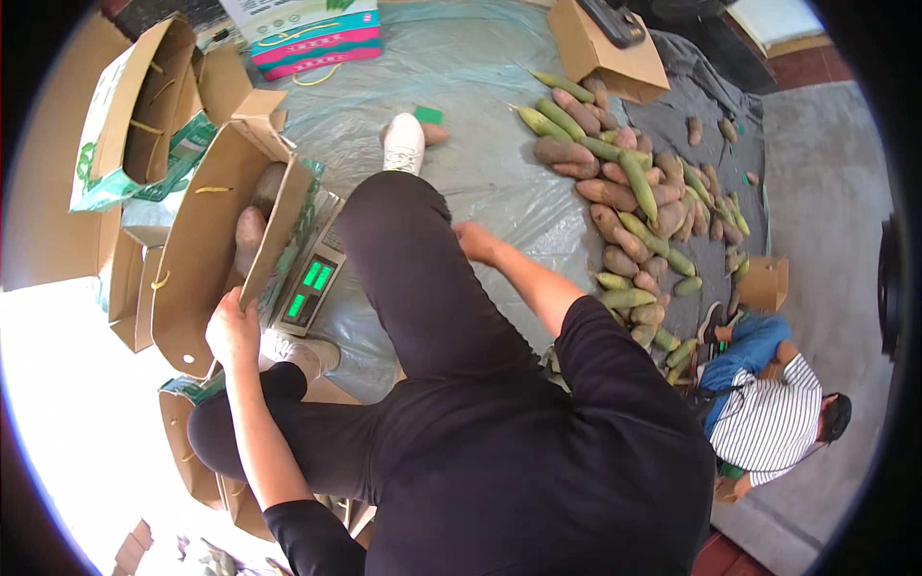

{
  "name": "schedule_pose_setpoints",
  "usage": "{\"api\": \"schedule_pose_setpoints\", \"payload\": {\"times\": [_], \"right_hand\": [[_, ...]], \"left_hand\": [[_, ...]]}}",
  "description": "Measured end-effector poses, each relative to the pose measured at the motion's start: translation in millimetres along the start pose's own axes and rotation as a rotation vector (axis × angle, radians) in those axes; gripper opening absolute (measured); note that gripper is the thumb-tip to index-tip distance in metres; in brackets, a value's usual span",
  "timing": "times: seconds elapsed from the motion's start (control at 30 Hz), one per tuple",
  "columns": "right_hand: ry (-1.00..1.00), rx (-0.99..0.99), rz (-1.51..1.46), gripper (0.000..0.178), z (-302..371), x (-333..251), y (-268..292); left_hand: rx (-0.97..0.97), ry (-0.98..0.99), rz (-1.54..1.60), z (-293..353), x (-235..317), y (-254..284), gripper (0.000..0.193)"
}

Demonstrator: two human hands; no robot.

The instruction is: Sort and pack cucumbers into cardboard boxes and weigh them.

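Note:
My left hand [233, 326] is closed on the near rim of an open cardboard box [187, 278] with yellow cord handles. Inside the box lie a few reddish-brown roots [250, 235] that look like sweet potatoes. Beside the box, and partly covered by it, is a digital scale [309, 285] with lit green displays. My right hand [473, 242] is beside my raised knee, above the plastic sheet. The knee partly hides its fingers, and I see nothing held there.
A big pile of reddish-brown roots [615, 192] and long green roots [637, 182] lies at right. A tipped cardboard box [615, 58] stands behind it. More boxes [125, 125] are at far left. A pink and teal carton [317, 48] stands at the back. Another person [768, 413] bends over at lower right.

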State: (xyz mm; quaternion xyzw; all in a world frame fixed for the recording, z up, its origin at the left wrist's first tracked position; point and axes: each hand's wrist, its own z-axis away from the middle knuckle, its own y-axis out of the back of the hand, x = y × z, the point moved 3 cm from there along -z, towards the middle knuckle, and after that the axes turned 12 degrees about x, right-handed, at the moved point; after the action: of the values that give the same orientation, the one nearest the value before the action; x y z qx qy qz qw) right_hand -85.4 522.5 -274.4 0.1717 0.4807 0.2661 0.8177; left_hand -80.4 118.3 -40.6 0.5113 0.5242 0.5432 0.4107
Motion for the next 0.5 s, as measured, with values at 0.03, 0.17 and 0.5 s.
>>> {"api": "schedule_pose_setpoints", "payload": {"times": [0.03, 0.17, 0.5], "right_hand": [[-0.015, 0.009, -0.010, 0.034, 8.7, 15.8, -11.6], [0.022, -0.081, 0.257, 0.035, 34.9, 66.2, -40.4], [-0.043, -0.180, 0.411, 0.037, 63.9, 54.1, -61.4]], "left_hand": [[0.014, -0.006, 0.008, -0.2, 2.0, -0.5, 0.018], [-0.001, -0.041, 0.028, -4.0, 16.6, -2.3, 0.018], [-0.012, 0.005, -0.001, -2.5, 8.9, -4.0, 0.018]]}}
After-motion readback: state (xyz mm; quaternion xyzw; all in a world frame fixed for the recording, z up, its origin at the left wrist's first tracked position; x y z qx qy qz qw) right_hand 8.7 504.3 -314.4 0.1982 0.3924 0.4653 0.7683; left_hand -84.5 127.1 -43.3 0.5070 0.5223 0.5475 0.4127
